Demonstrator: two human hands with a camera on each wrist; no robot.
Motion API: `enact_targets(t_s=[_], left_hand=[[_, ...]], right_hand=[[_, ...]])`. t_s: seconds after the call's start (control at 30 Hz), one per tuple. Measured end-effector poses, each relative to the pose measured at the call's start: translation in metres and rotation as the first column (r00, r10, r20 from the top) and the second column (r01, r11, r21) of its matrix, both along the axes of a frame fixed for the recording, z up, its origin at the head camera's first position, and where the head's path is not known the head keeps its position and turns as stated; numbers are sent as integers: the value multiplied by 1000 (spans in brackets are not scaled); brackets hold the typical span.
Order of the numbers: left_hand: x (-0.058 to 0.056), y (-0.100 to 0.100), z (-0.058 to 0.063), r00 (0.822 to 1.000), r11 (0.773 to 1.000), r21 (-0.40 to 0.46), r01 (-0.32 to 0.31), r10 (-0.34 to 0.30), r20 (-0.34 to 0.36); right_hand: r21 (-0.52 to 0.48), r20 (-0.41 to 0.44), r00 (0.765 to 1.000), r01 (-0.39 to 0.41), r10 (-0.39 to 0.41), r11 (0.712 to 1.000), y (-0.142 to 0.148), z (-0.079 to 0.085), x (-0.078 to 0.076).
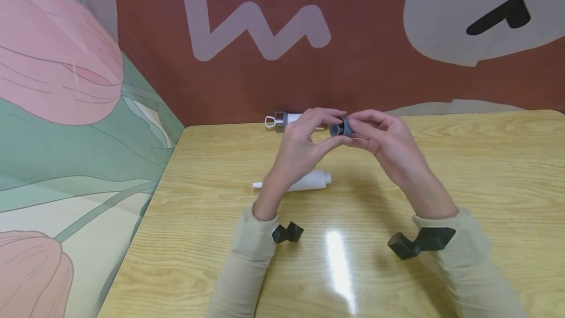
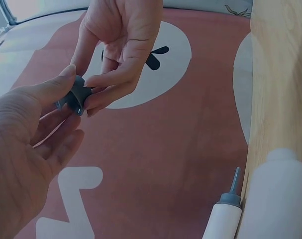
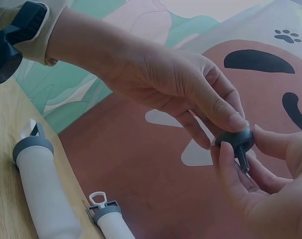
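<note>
Cap (image 1: 336, 130), a single loose one, is pinched between left hand (image 1: 304, 140) and right hand (image 1: 391, 145), above the worktop (image 1: 176, 239) towards its far edge; probably so small a part needs steadying from both sides. Two bottles lie on their sides, likely leaving both hands free: far bottle (image 1: 293, 118) along the far edge, wearing one similar nozzle (image 2: 230, 198), and near bottle (image 1: 311, 180) closer to the front edge, its neck bare.
</note>
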State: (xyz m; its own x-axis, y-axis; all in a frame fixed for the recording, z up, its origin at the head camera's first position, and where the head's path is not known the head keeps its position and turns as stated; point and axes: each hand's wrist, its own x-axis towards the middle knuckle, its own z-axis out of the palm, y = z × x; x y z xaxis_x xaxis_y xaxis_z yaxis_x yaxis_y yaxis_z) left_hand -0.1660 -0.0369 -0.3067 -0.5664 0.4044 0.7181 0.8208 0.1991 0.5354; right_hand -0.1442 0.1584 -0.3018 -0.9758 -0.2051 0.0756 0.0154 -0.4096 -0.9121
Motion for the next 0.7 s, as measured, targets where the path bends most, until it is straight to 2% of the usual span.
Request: enact_targets(t_s=[0.33,0.7], left_hand=[[-1,0,-1,1000,1000,22,-5,6,-19],[-1,-1,-2,1000,1000,-2,-20,20,-3]], right_hand=[[-19,-29,1000,0,0,1000,3,-2,-1],[-25,-1,999,39,-39,999,5,-1,-1]])
